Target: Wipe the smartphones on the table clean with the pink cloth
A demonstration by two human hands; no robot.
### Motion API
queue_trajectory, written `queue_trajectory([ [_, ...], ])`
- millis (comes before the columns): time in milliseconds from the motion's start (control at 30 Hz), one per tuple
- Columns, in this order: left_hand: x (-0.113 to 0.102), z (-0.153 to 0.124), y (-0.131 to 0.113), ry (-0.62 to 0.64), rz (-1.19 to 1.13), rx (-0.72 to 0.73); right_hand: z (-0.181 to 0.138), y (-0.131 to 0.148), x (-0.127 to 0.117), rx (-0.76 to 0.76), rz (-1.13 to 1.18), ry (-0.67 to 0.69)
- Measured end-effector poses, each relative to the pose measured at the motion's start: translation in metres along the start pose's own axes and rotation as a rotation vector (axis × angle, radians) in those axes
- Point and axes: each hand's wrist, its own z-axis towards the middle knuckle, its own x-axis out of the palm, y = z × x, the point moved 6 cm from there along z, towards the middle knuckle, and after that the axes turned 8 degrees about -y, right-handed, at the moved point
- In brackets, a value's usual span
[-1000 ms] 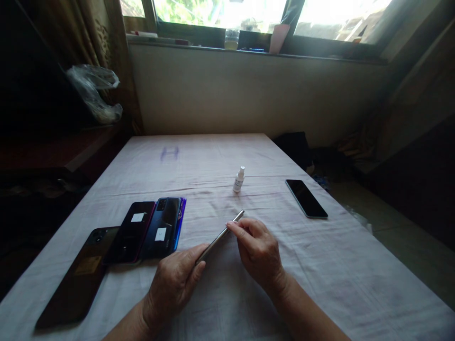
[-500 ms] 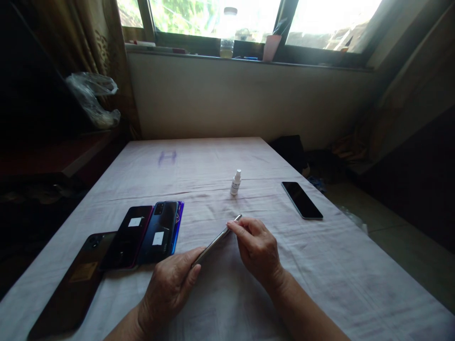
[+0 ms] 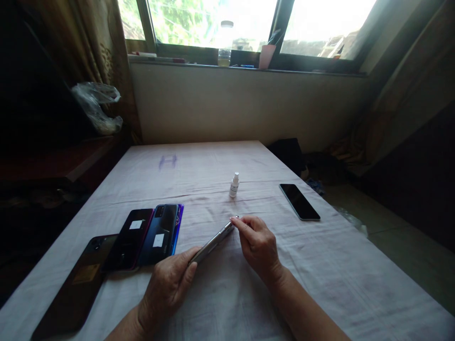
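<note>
A slim smartphone (image 3: 214, 240) is tilted edge-on above the table, its silvery side towards me. My left hand (image 3: 168, 282) grips its near end between thumb and fingers. At the far end, the thumb and forefinger of my right hand (image 3: 258, 244) are pinched together on the phone's edge; anything small between them is hidden. Beyond the hands a small white bottle (image 3: 233, 186) with a label stands upright. To the left lie a brown phone (image 3: 76, 284), a dark phone with a red edge (image 3: 128, 241) and a blue-black phone (image 3: 159, 237), each bearing a sticker.
Another phone (image 3: 299, 202) lies screen up near the right edge of the cloth-covered table (image 3: 213, 163). A plastic bag (image 3: 97, 106) sits on dark furniture at the left. On the windowsill stand a jar (image 3: 224, 57) and a pink cup (image 3: 267, 56).
The held phone has turned slightly, showing more of its silvery side. My hands keep their hold with only small shifts. The whole view has tipped up a little.
</note>
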Motion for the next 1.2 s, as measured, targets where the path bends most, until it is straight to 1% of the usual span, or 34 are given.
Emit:
queue_trajectory([
  [167, 0.001, -0.001, 0.001, -0.008, 0.005, 0.0, -0.003, -0.021, 0.004, 0.175, 0.06, -0.014],
  [300, 0.001, -0.001, 0.003, -0.014, 0.001, -0.02, -0.01, -0.027, 0.011, 0.262, 0.101, 0.019],
  [400, 0.001, -0.001, 0.003, -0.021, -0.009, -0.029, -0.015, -0.029, 0.015, 0.293, 0.091, 0.056],
  [567, 0.0, 0.0, 0.004, -0.026, -0.023, -0.034, -0.02, -0.032, 0.019, 0.299, 0.051, 0.118],
  [667, 0.002, -0.001, 0.005, -0.013, -0.031, -0.036, -0.015, -0.03, 0.016, 0.306, 0.076, 0.079],
  [733, 0.002, -0.001, 0.005, -0.016, -0.03, -0.033, -0.009, -0.023, 0.01, 0.283, 0.121, 0.0],
  [800, 0.001, 0.0, 0.003, -0.017, -0.029, -0.026, -0.004, -0.012, 0.005, 0.228, 0.162, -0.054],
  [867, 0.002, 0.0, 0.002, -0.007, -0.033, -0.023, 0.0, 0.002, 0.003, 0.145, 0.163, -0.05],
  [1000, 0.004, -0.001, 0.004, 0.021, -0.043, -0.037, 0.0, 0.025, 0.004, -0.012, 0.1, 0.006],
  [1100, 0.006, -0.004, 0.007, 0.027, -0.051, -0.049, 0.0, 0.028, 0.004, -0.067, 0.093, 0.022],
  [1200, 0.007, -0.006, 0.009, 0.027, -0.058, -0.078, 0.0, 0.017, 0.006, -0.039, 0.056, 0.01],
])
